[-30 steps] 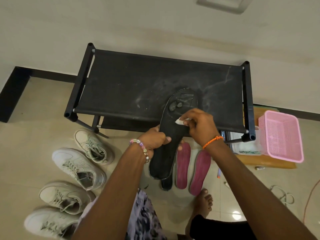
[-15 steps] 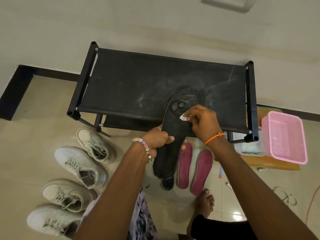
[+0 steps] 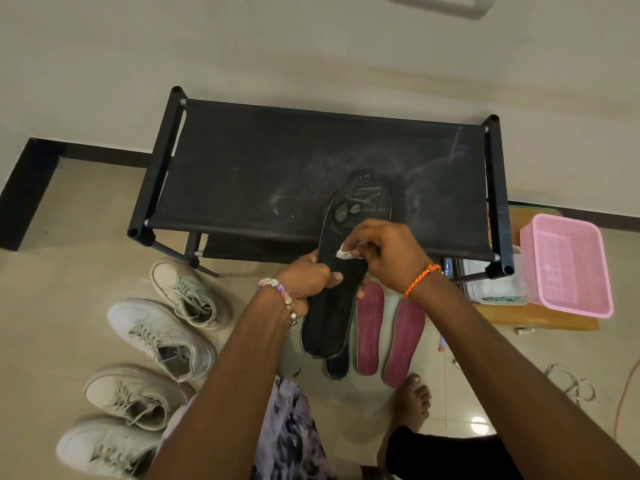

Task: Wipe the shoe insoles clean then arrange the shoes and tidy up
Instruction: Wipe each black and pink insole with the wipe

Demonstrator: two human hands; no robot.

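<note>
Head view. Containers first: at the right of the scene you see a pink plastic basket [image 3: 568,265] standing on a low wooden board [image 3: 540,318]; its inside looks bare as far as its mesh walls let you tell. Just left of it, touching or nearly so, sits a clear plastic tub [image 3: 498,289] partly hidden under the corner of the black fabric shoe rack [image 3: 277,168]; what it holds cannot be made out.

Your left hand [image 3: 304,282] is closed around the middle of the black insole [image 3: 332,306], whose far end lies on the near edge of the rack top while its near end hangs over the floor. Your right hand [image 3: 384,251] is pinched shut on a small white wipe [image 3: 344,252], pressed to the insole just far of the left hand. Two maroon insoles [image 3: 370,327] lie side by side on the floor, right of the black one. Four pale sneakers [image 3: 162,337] stand in a line at the left, near the rack's leg.

Compared with half a second earlier, the wipe and your right hand sit nearer along the insole, closer to your left hand; the insole, basket and sneakers keep their places.
</note>
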